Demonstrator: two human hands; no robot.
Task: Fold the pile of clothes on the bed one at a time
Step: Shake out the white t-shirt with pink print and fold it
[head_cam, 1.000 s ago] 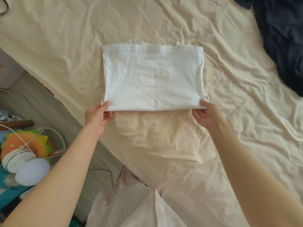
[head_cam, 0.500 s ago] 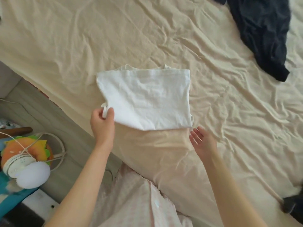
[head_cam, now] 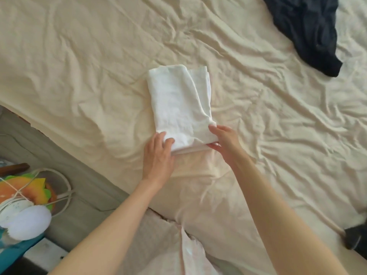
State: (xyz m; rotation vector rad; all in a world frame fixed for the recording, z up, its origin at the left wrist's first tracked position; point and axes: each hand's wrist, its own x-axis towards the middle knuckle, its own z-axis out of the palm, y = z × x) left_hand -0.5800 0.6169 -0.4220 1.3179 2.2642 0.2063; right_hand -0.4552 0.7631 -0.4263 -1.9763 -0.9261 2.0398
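Note:
A white garment [head_cam: 178,104] lies folded into a narrow upright rectangle in the middle of the cream bed sheet [head_cam: 79,66]. My left hand [head_cam: 158,153] rests on its near left corner with fingers spread over the cloth. My right hand [head_cam: 224,139] pinches the near right corner, thumb on top and fingers under the folded layers. A dark navy garment [head_cam: 309,30] lies crumpled at the far right of the bed.
The bed's edge runs diagonally at the lower left, with grey floor [head_cam: 75,205] beyond it. An orange and green toy [head_cam: 25,187], a white round device [head_cam: 25,223] and cables sit on the floor. Another dark item [head_cam: 355,241] shows at the right edge.
The white garment went from a wide rectangle to a narrow one, its left half folded over to the right. Both hands now meet at its near edge.

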